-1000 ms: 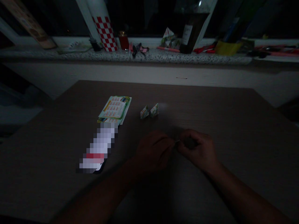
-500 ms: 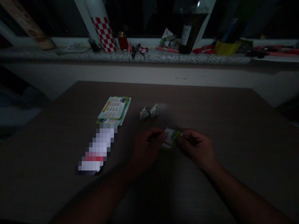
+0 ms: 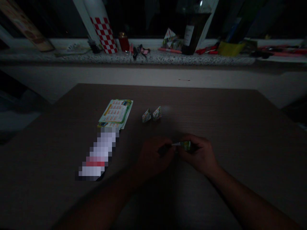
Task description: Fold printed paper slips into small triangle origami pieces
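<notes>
Between my hands is a small folded piece of printed paper, green and white, turned nearly edge-on. My left hand pinches its left end with thumb and fingertips. On the other side my right hand has its thumb and fingers closed round the right part, which hides some of it. Two small folded paper pieces stand on the table beyond my hands. Farther left lies a stack of printed calendar cards, green-edged, with rows of reddish print.
A blurred-out phone-like object lies below the cards on the brown table. Behind, the stone windowsill carries a red-and-white checkered bottle, a dark labelled bottle, a red jar and a yellow container. The room is dim.
The paper in my hands has turned from showing its printed face to nearly edge-on. My right hand has shifted slightly left, my left hand slightly lower.
</notes>
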`<action>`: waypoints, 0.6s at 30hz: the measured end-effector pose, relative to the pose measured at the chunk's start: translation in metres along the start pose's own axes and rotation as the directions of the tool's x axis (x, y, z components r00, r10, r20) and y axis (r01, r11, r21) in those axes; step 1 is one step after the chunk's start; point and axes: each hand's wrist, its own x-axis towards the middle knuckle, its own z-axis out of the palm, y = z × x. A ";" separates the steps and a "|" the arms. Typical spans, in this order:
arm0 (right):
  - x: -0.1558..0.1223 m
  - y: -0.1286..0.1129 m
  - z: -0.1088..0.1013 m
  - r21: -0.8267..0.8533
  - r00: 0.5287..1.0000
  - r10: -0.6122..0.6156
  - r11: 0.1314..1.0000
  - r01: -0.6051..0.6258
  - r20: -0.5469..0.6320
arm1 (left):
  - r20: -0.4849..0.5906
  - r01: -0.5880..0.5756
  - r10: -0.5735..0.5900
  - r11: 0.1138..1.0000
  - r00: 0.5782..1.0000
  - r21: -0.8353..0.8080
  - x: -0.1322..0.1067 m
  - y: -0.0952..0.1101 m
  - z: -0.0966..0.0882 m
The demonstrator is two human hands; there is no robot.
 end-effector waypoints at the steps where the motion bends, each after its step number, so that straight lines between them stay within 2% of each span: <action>1: 0.000 -0.001 -0.001 -0.021 1.000 -0.007 1.000 0.007 0.009 | -0.002 -0.084 0.085 0.995 0.996 0.056 0.000 -0.001 0.000; 3: 0.000 -0.001 -0.004 -0.039 1.000 0.000 0.999 0.001 0.026 | 0.016 -0.227 0.227 0.964 0.974 0.137 0.000 -0.001 -0.002; 5: 0.000 -0.001 -0.006 -0.036 0.999 0.020 0.999 -0.019 0.026 | 0.027 -0.297 0.298 0.938 0.954 0.178 0.000 0.000 -0.005; 11: 0.005 0.009 -0.012 0.005 0.998 0.054 0.999 -0.054 -0.030 | 0.010 -0.321 0.324 0.930 0.946 0.179 0.001 0.004 -0.016; 14: 0.008 0.015 -0.017 -0.013 0.995 0.076 0.997 -0.077 -0.058 | -0.006 -0.265 0.268 0.956 0.964 0.123 0.000 0.003 -0.020; 18: 0.010 0.016 -0.022 0.014 0.989 0.092 0.996 -0.091 -0.119 | -0.137 -0.020 0.013 0.999 0.991 -0.051 0.000 -0.002 -0.021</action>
